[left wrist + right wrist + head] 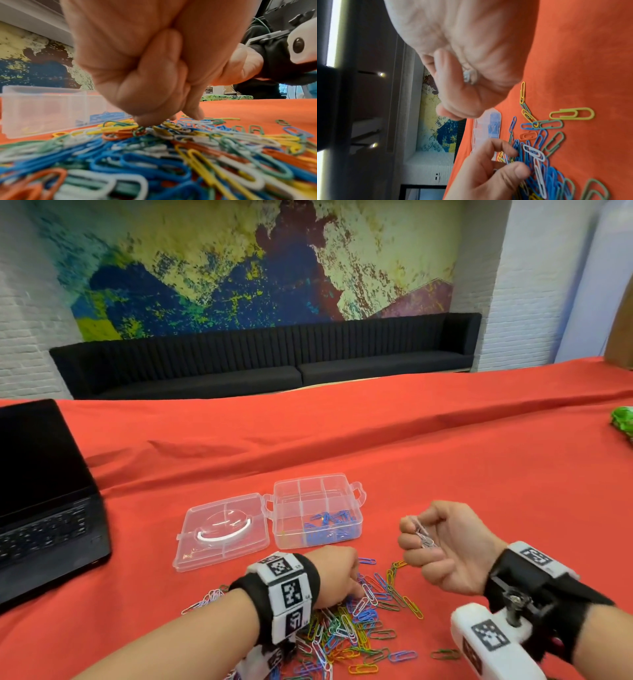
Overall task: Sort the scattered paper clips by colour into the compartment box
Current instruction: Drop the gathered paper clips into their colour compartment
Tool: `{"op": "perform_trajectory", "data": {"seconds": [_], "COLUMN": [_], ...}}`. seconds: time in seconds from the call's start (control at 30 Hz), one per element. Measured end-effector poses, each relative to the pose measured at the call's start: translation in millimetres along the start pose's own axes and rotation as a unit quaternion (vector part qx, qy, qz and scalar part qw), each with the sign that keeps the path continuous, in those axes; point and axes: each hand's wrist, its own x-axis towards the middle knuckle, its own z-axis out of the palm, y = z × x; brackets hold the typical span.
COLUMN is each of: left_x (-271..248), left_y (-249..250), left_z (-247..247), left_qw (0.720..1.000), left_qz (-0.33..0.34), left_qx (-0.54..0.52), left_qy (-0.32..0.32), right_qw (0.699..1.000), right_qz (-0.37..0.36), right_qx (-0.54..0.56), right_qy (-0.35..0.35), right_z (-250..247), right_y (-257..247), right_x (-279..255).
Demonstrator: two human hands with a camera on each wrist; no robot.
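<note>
While the right hand (pixel 442 546) holds some white clips (pixel 423 535) above the desk (pixel 479 474), the left hand (pixel 337 575) pinches in the clip pile (pixel 356 625) near the open box (pixel 317 510).

The left hand (pixel 145 65) reaches down with curled fingers, fingertips (pixel 142 119) touching the heap of mixed-colour paper clips (pixel 154 155) on the orange cloth (pixel 257 108). The clear compartment box (pixel 42 108) stands behind, holding blue clips (pixel 106 116).
</note>
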Motion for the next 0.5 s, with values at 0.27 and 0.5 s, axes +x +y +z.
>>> {"op": "perform_trajectory", "data": {"seconds": [0.27,0.5], "left_x": [-3.0,-12.9], "left_y": [1.2,-7.9], "left_z": [5.7,1.6], "left_qw": [0.999,0.999], "left_qz": [0.026,0.015], "left_qx": [0.036,0.011], "left_qy": [0.010,0.038], "right_qw": [0.863,0.582], "right_qz": [-0.022,-0.023], "right_qx": [-0.473,-0.799], "right_qy": [0.177,0.153], "right_z": [11.2,25.9], "right_y": [25.6,42.2], "right_x": [7.5,33.9]}}
